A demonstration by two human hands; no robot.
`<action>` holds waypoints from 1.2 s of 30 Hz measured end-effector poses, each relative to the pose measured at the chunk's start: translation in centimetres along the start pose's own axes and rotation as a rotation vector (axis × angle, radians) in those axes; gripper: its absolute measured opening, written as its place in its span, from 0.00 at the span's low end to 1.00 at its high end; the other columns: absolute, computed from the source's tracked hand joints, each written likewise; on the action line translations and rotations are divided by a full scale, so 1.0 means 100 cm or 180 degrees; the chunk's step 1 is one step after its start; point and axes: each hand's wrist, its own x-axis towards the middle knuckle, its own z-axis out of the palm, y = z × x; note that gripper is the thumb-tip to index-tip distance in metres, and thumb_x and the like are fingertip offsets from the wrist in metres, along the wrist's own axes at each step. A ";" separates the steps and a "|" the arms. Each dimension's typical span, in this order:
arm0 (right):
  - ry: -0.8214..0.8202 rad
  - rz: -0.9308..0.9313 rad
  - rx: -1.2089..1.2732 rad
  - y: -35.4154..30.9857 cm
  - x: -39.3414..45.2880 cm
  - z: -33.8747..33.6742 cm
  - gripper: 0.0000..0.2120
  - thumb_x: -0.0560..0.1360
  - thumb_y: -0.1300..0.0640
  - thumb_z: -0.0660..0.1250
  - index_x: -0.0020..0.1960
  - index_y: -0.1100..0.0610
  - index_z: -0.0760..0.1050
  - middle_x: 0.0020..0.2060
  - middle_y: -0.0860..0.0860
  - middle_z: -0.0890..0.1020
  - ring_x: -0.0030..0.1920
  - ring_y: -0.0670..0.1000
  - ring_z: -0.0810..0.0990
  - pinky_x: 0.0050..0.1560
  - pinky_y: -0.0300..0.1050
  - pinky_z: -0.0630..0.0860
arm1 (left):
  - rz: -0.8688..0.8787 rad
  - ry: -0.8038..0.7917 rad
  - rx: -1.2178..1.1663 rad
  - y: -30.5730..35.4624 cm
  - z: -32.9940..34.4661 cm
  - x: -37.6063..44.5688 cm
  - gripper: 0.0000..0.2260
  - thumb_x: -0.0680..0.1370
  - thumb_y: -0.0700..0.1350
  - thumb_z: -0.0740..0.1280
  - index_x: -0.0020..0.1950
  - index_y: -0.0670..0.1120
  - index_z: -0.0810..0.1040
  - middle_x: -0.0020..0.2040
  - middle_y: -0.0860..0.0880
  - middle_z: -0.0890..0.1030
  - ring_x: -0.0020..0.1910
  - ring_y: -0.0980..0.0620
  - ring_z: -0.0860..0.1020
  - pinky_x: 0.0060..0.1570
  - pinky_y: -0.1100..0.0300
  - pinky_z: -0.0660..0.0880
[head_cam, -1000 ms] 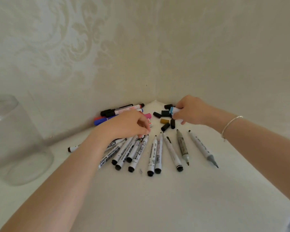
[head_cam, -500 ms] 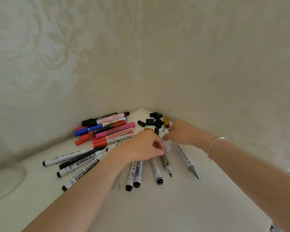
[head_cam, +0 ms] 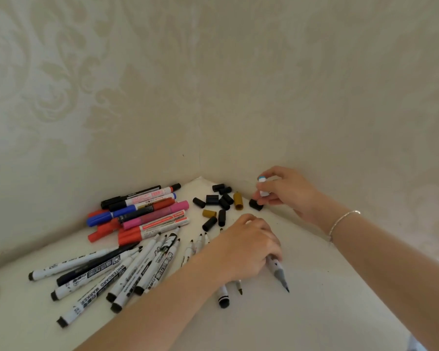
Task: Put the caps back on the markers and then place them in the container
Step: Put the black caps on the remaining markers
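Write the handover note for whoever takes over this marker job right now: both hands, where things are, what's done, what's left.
Left hand: curled round a grey-tipped marker lying on the table, tip uncapped.
Right hand: pinches a white cap with a blue end, raised near the wall.
Loose caps, black and mustard, lie in the corner. Whiteboard markers are fanned out at left, coloured markers behind them.
The container is not clearly in view.
Done: no marker seen stowed.
Left: cap the held marker, then the rest, and put all in the container.
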 end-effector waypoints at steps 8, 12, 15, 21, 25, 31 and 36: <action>0.0377 -0.0666 0.1603 -0.018 0.006 -0.014 0.03 0.76 0.63 0.62 0.46 0.56 0.70 0.46 0.54 0.86 0.47 0.52 0.82 0.49 0.43 0.74 | -0.1060 0.1260 -0.1524 -0.042 -0.060 -0.020 0.11 0.80 0.44 0.63 0.62 0.49 0.75 0.52 0.52 0.76 0.48 0.55 0.75 0.49 0.62 0.72; 0.0264 -0.0733 0.1788 -0.027 0.005 -0.001 0.07 0.74 0.66 0.63 0.46 0.56 0.69 0.47 0.55 0.85 0.44 0.50 0.80 0.47 0.41 0.73 | -0.1389 0.1049 -0.1235 -0.059 -0.075 -0.034 0.08 0.81 0.45 0.59 0.60 0.50 0.72 0.44 0.54 0.74 0.37 0.55 0.72 0.35 0.64 0.67; 0.0258 -0.0773 0.1863 -0.031 0.006 0.010 0.08 0.74 0.68 0.63 0.47 0.56 0.69 0.47 0.56 0.85 0.43 0.50 0.80 0.46 0.41 0.73 | -0.1535 0.0872 -0.1390 -0.066 -0.079 -0.038 0.07 0.82 0.45 0.57 0.58 0.52 0.69 0.44 0.48 0.79 0.32 0.51 0.73 0.33 0.54 0.71; 0.0255 -0.0823 0.1762 -0.034 0.005 0.024 0.07 0.74 0.68 0.65 0.48 0.58 0.73 0.47 0.58 0.83 0.44 0.53 0.81 0.46 0.42 0.75 | -0.1652 0.0710 -0.1476 -0.069 -0.081 -0.040 0.05 0.82 0.45 0.54 0.56 0.52 0.67 0.46 0.43 0.81 0.30 0.51 0.70 0.31 0.55 0.68; 0.0167 -0.0779 0.1718 -0.034 0.004 0.029 0.06 0.75 0.67 0.65 0.48 0.58 0.73 0.44 0.56 0.85 0.49 0.53 0.82 0.51 0.42 0.75 | -0.1706 0.0718 -0.1565 -0.070 -0.081 -0.039 0.04 0.82 0.45 0.54 0.55 0.52 0.67 0.46 0.43 0.81 0.31 0.50 0.70 0.31 0.54 0.68; -0.0019 -0.0738 0.1420 -0.033 0.003 0.037 0.10 0.75 0.65 0.66 0.55 0.57 0.75 0.45 0.55 0.86 0.52 0.52 0.83 0.54 0.42 0.76 | -0.1703 0.0747 -0.1707 -0.070 -0.082 -0.039 0.05 0.82 0.46 0.54 0.55 0.51 0.68 0.47 0.42 0.80 0.30 0.52 0.68 0.31 0.56 0.66; 0.0108 -0.0861 0.0988 -0.037 0.004 0.048 0.07 0.75 0.61 0.68 0.53 0.56 0.80 0.44 0.52 0.86 0.51 0.51 0.83 0.55 0.45 0.78 | -0.1653 0.1131 -0.1819 -0.065 -0.081 -0.033 0.12 0.83 0.54 0.54 0.53 0.49 0.72 0.38 0.50 0.76 0.31 0.58 0.69 0.33 0.62 0.65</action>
